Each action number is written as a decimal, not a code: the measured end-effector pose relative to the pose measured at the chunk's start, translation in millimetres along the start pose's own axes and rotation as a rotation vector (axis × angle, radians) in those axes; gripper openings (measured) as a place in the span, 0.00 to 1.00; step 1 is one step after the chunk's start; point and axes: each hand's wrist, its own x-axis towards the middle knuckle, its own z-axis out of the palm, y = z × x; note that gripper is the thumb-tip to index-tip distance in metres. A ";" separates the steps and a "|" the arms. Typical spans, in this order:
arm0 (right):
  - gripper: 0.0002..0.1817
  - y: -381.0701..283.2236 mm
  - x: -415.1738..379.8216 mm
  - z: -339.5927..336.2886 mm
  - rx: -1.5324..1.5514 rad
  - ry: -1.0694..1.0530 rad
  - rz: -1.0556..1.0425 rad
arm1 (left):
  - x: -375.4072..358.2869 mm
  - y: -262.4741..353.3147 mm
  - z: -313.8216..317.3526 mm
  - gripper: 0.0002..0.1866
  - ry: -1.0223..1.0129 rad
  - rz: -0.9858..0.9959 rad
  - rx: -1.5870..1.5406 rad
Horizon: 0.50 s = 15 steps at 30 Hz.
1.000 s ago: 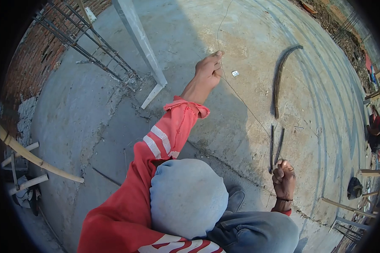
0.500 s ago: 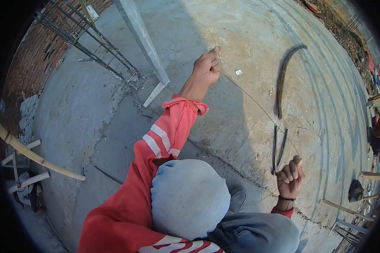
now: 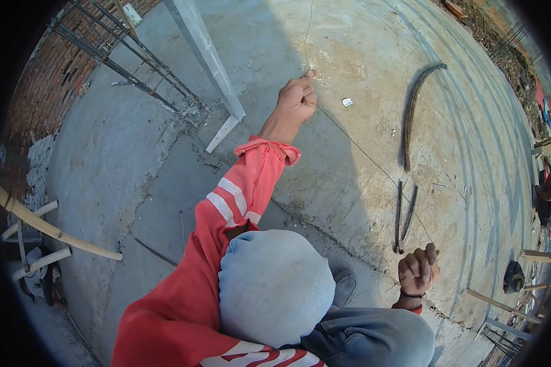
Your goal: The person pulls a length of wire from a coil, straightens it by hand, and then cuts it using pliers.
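You are stretching a thin wire (image 3: 361, 150) between your two hands over the concrete floor (image 3: 134, 153). Your left hand (image 3: 297, 101) is pinching the wire at arm's length, fingers closed on it, and past that pinch the wire is now running straight up and away, where half a second ago it was bowing off to the left. Your right hand (image 3: 417, 271) is clenched on the near end by your knee (image 3: 269, 287); it is sitting a little lower and more tightly curled than half a second ago, and the span between the grips is looking straighter, so you are likely taking out slack. Just beyond the right fist, a pair of pliers (image 3: 404, 214) is lying on the floor, untouched. Farther out, beyond the span, a curved bundle of wires (image 3: 413, 110) is lying well apart from either hand, and a small white scrap (image 3: 347, 102) is lying just right of the left grip.
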 end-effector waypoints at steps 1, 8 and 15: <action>0.18 -11.4 2.5 -8.1 0.014 0.285 -0.043 | -0.3 -0.2 0.2 0.15 -0.005 0.001 -0.039; 0.14 40.3 -2.5 -26.2 -1.598 0.152 0.290 | -2.2 -7.6 8.8 0.15 -0.014 -0.052 0.014; 0.12 -4.3 -34.5 6.1 0.106 0.124 -0.191 | 5.0 9.7 -16.3 0.15 -0.001 -0.005 -0.027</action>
